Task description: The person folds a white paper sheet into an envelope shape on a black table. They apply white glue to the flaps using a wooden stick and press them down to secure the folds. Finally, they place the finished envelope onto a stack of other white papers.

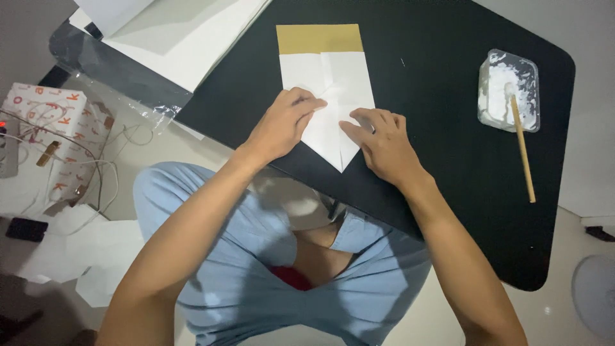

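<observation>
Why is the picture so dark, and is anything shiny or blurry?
Head view: dim light, and the black table swallows it; the white folded paper stands out bright under the left hand and right hand; glare glints on the clear plastic sheet; the corners look soft.

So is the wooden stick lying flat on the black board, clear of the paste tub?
No, the wooden stick leans with its top end inside the paste tub.

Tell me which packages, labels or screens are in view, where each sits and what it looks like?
Box: far left on the floor, rectangular, white with orange-red lettering, cords lying across it.
Tub: right side of the black table, clear plastic, rounded corners, smeared with white paste, a wooden stick leaning out of it.
Dark device: left floor, small, flat, black; whether it has a screen cannot be told.
</observation>
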